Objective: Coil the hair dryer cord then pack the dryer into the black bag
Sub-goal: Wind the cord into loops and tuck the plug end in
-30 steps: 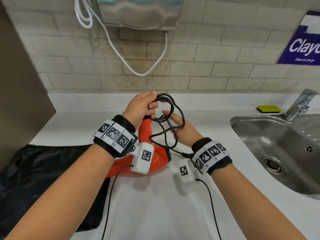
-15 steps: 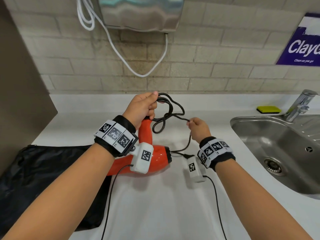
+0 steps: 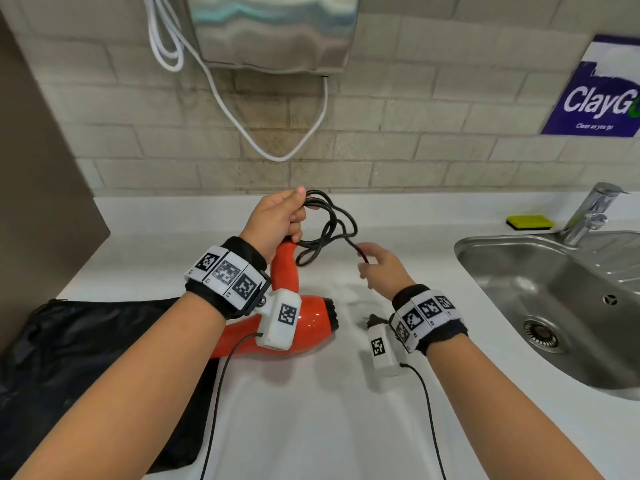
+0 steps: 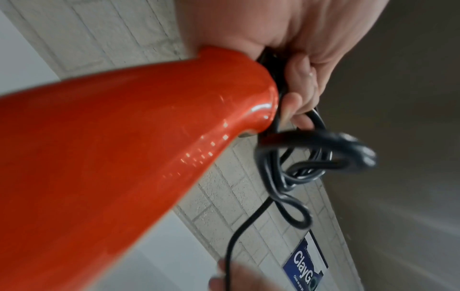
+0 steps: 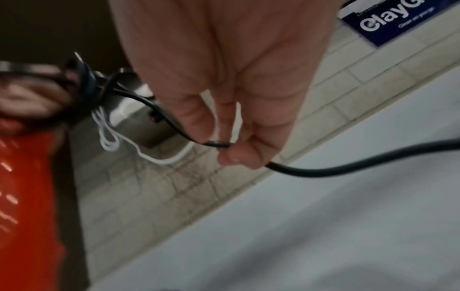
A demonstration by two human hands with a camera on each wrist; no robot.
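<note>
The orange hair dryer (image 3: 304,323) lies on the white counter (image 3: 311,410), its handle (image 3: 285,268) pointing up. My left hand (image 3: 277,220) grips the handle's end together with several loops of the black cord (image 3: 332,226); the left wrist view shows the orange dryer (image 4: 124,157) and the cord loops (image 4: 298,163) hanging from my fingers. My right hand (image 3: 381,268) pinches a loose stretch of the cord (image 5: 219,144) between thumb and fingers, right of the loops. The plug (image 3: 374,320) lies by my right wrist. The black bag (image 3: 86,358) lies flat at the left.
A steel sink (image 3: 554,306) with a tap (image 3: 588,213) fills the right side, and a yellow sponge (image 3: 528,221) sits behind it. A metal wall unit (image 3: 273,29) with a white cable (image 3: 242,126) hangs above. A dark panel (image 3: 34,168) borders the left.
My right hand drew out of the cord loops, closed on a strand and moved right and slightly forward with it. My left hand kept its grip on the handle and loops.
</note>
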